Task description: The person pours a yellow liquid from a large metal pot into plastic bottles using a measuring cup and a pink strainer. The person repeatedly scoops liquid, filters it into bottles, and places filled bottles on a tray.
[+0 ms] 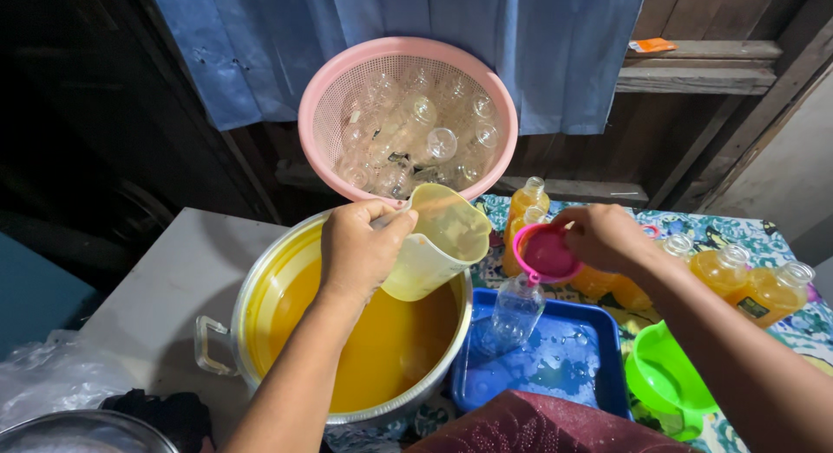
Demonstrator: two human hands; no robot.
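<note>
the pale yellow plastic jug (pixel 440 240) is translucent, filmed inside with orange liquid, and hangs tilted above the right half of a big aluminium pot (pixel 252 288) filled with the same orange liquid, its spout turned toward the right. the left hand (pixel 360 249) comes in from below with the forearm stretched over the pot, fingers wrapped tight round the jug's handle, knuckles up. the right hand (pixel 603 236) reaches in from the right edge, wrist bent, fingertips pinching the rim of a pink funnel (pixel 547 253) that sits in the neck of a clear empty bottle (pixel 514 312). that bottle stands in the back left corner of a wet blue tray (pixel 573 366), just beside the pot. behind the tray, along the back edge of the patterned tablecloth (pixel 737 232), stand filled orange bottles (pixel 733 271). a green bowl (pixel 664 379) lies at the tray's right side. a pink basket (pixel 325 114) of clear empty bottles leans behind the pot.
</note>
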